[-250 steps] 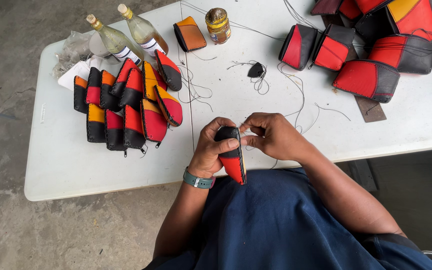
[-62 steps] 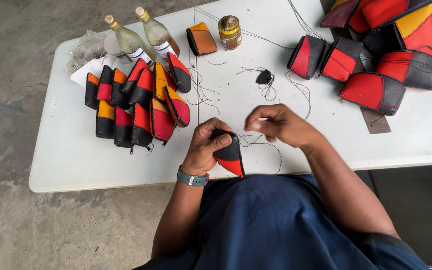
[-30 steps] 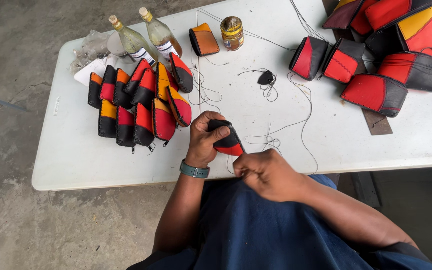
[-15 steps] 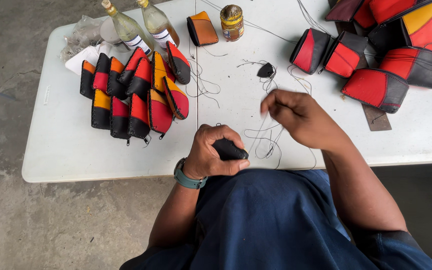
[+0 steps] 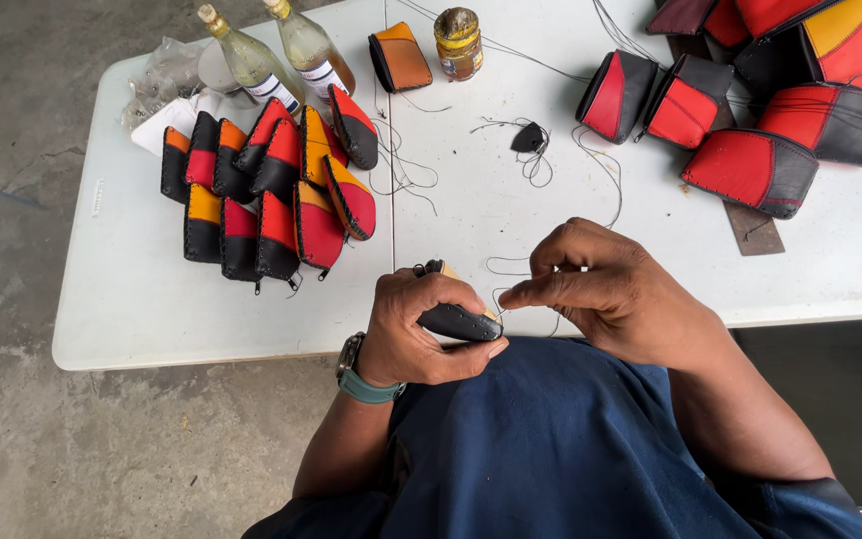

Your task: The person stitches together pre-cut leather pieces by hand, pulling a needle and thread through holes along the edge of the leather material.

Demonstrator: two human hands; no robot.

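My left hand (image 5: 419, 329) grips a small black leather pouch (image 5: 458, 321) at the near edge of the white table (image 5: 132, 299), over my lap. My right hand (image 5: 611, 289) is beside it, thumb and forefinger pinched on a needle with thread (image 5: 506, 269) right at the pouch's edge. A watch with a teal strap (image 5: 363, 379) is on my left wrist.
A pile of finished black, red, orange and yellow pouches (image 5: 271, 190) lies at the left. Two glass bottles (image 5: 276, 55), an orange pouch (image 5: 401, 58) and a small jar (image 5: 458, 42) stand at the back. Larger red-and-black pouches (image 5: 750, 110) fill the back right. Loose thread with a black scrap (image 5: 529, 140) lies mid-table.
My right hand, raised over the table with the thread pulled out half a second ago, has come back down to the pouch's edge. The left hand still holds the pouch.
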